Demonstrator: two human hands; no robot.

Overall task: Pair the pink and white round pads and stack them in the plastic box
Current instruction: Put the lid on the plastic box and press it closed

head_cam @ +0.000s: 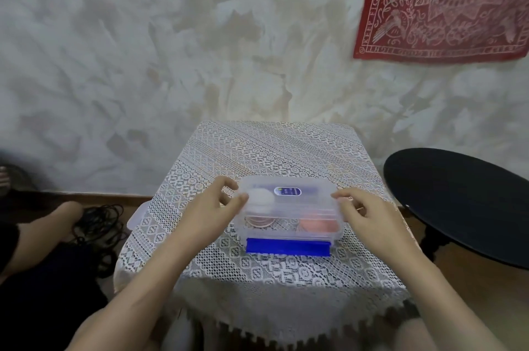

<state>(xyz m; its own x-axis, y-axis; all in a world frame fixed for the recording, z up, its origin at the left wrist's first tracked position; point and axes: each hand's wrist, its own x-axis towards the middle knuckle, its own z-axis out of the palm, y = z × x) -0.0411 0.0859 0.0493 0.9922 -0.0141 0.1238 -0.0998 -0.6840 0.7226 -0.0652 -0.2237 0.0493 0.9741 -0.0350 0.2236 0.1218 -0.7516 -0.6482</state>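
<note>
A clear plastic box (289, 232) with a blue front latch (287, 247) stands in the middle of a lace-covered table (257, 150). Its clear lid (289, 199), with a blue oval label, rests tilted on top. My left hand (217, 207) grips the lid's left end and my right hand (360, 213) grips its right end. Through the plastic I see a white round pad (260, 197) at the left, a pink-rimmed pad (259, 222) below it, and a pink pad (317, 226) at the right.
A black round stool or table (463, 204) stands close at the right. Black cables (100, 224) lie on the floor at the left, next to my knee (51, 224). The wall sits right behind the table. A clear flap (137, 214) pokes from the cloth's left edge.
</note>
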